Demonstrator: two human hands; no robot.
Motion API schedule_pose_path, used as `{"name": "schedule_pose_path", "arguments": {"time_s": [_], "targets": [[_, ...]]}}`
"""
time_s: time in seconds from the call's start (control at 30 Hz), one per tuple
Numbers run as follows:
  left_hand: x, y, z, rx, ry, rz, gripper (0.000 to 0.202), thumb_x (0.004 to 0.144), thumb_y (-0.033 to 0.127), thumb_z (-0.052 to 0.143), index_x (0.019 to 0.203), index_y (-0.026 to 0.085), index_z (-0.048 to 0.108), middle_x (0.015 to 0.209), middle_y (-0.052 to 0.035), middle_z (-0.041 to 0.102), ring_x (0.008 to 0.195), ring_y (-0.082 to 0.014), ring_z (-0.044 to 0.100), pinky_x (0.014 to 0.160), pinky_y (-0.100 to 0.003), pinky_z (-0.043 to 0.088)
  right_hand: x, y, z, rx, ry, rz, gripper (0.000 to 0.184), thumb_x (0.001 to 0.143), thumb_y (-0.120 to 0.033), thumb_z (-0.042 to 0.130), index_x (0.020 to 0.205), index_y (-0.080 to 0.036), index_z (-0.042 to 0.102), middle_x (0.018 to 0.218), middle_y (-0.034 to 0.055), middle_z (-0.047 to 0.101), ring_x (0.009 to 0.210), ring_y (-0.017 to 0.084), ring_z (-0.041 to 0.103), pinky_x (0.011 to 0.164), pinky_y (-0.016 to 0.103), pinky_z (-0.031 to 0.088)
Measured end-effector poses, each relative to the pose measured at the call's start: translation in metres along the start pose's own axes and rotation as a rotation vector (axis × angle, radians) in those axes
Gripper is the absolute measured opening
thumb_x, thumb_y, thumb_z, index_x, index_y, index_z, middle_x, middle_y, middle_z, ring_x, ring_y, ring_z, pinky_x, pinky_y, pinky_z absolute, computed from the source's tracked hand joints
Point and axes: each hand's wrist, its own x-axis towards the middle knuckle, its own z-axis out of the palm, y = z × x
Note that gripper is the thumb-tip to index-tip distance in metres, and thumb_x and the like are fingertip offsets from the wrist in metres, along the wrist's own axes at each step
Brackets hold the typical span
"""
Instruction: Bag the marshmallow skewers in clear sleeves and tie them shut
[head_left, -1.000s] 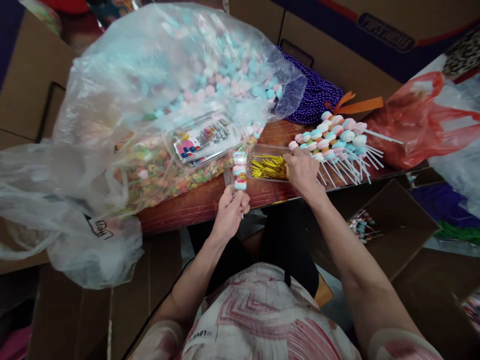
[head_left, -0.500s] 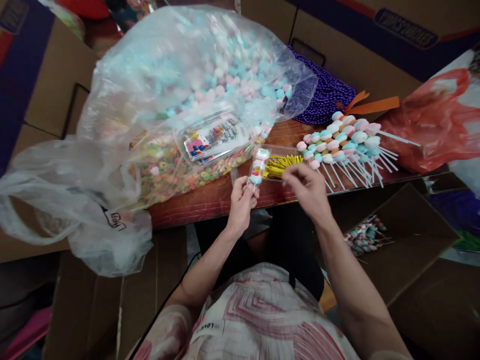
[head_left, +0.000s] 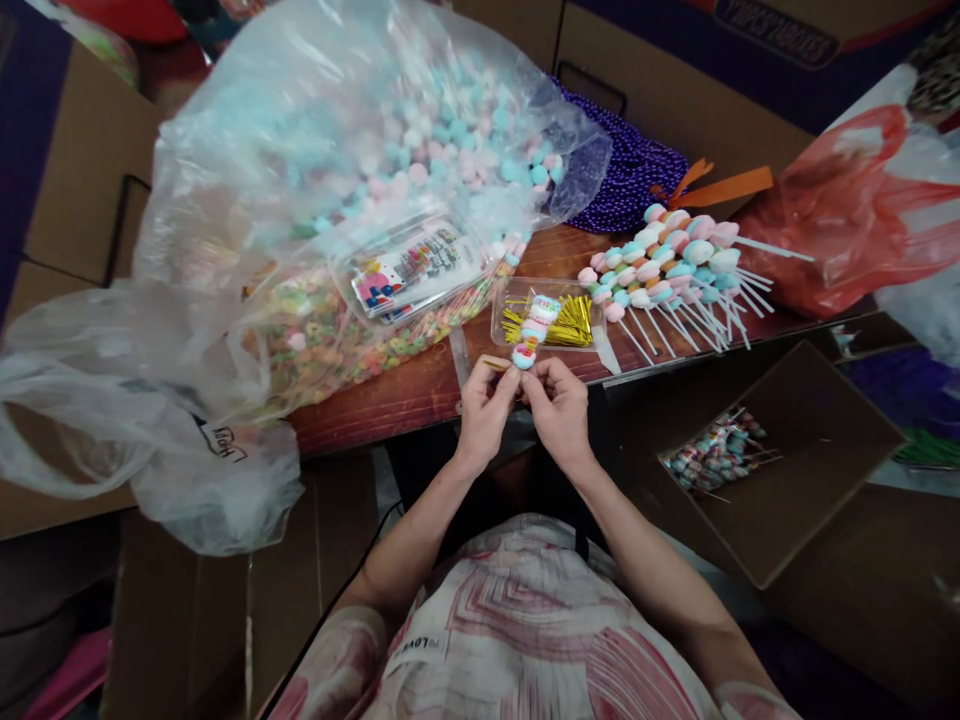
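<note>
My left hand (head_left: 484, 415) pinches the bottom of a clear-wrapped marshmallow candy stick (head_left: 538, 322), whose pink, white and blue pieces stand upward from my fingers. Against it, my right hand (head_left: 561, 410) is closed at the same spot, thumb and fingertips together. A thin gold twist tie (head_left: 495, 364) shows across the left fingers at the wrapper's neck; its other end is hidden by my fingertips. Just beyond the candy, a clear plastic tray (head_left: 499, 318) holds many gold twist ties (head_left: 574, 320). Right of it lies a pile of unwrapped marshmallow sticks (head_left: 667, 262).
A large clear bag of marshmallows (head_left: 337, 130) covers the table's left, with a clear box of printed labels (head_left: 420, 265) at its front. Purple bead strands (head_left: 630, 175) and a red plastic bag (head_left: 840, 230) lie behind. Below right, a cardboard box (head_left: 810, 480) contains wrapped sticks (head_left: 716, 455).
My right hand has come from the gold twist ties leftward to meet my left hand under the candy. A gold tie now shows at the wrapper's neck. The view has shifted slightly.
</note>
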Motion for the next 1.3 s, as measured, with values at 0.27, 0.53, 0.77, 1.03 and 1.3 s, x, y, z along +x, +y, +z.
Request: {"name": "schedule_pose_path", "arguments": {"time_s": [0.27, 0.53, 0.77, 1.03, 1.3], "targets": [[0.003, 0.031, -0.003, -0.336, -0.161, -0.483, 0.021, 0.089, 0.018, 0.066, 0.073, 0.016, 0.052, 0.053, 0.0079, 0.04, 0.04, -0.0011, 0.022, 0.038, -0.011, 0.015, -0.003, 0.002, -0.01, 0.078, -0.195, -0.016, 0.02, 0.095, -0.037, 0.056, 0.084, -0.022, 0.049, 0.081, -0.0015, 0.05, 0.069, 0.013, 0.046, 0.063, 0.026, 0.04], [-0.005, 0.028, -0.003, -0.123, -0.193, -0.353, 0.018, 0.089, 0.028, 0.07, 0.086, 0.018, 0.056, 0.054, 0.0077, 0.046, 0.041, -0.0031, 0.026, 0.039, -0.012, 0.018, 0.006, -0.004, -0.021, -0.179, -0.308, -0.272, 0.009, 0.098, -0.026, 0.048, 0.09, -0.024, 0.043, 0.079, -0.0015, 0.047, 0.071, 0.015, 0.045, 0.068, 0.03, 0.04], [-0.013, 0.01, -0.001, 0.234, -0.084, 0.103, 0.024, 0.079, 0.038, 0.08, 0.091, 0.019, 0.072, 0.087, -0.0018, 0.069, 0.077, -0.0109, 0.059, 0.068, -0.02, 0.047, 0.004, -0.006, -0.022, -0.183, -0.236, -0.075, 0.003, 0.092, -0.022, 0.049, 0.09, -0.023, 0.047, 0.076, -0.003, 0.051, 0.064, 0.013, 0.046, 0.062, 0.028, 0.039], [0.003, 0.027, 0.003, -0.313, -0.062, -0.527, 0.028, 0.065, 0.016, 0.088, 0.076, 0.014, 0.062, 0.059, 0.0081, 0.047, 0.043, 0.0009, 0.032, 0.04, -0.01, 0.022, -0.003, -0.001, -0.029, -0.394, -0.114, -0.443, 0.02, 0.099, -0.022, 0.046, 0.096, -0.022, 0.066, 0.095, 0.0065, 0.07, 0.088, 0.018, 0.065, 0.081, 0.033, 0.052], [-0.006, 0.03, 0.01, -0.336, -0.097, -0.583, 0.024, 0.073, 0.015, 0.082, 0.074, 0.017, 0.059, 0.059, 0.0085, 0.046, 0.043, -0.0002, 0.038, 0.039, -0.01, 0.028, -0.006, 0.003, -0.022, -0.575, -0.01, -0.589, 0.024, 0.101, -0.025, 0.044, 0.093, -0.024, 0.067, 0.093, 0.0101, 0.069, 0.09, 0.022, 0.065, 0.083, 0.038, 0.054]]}}
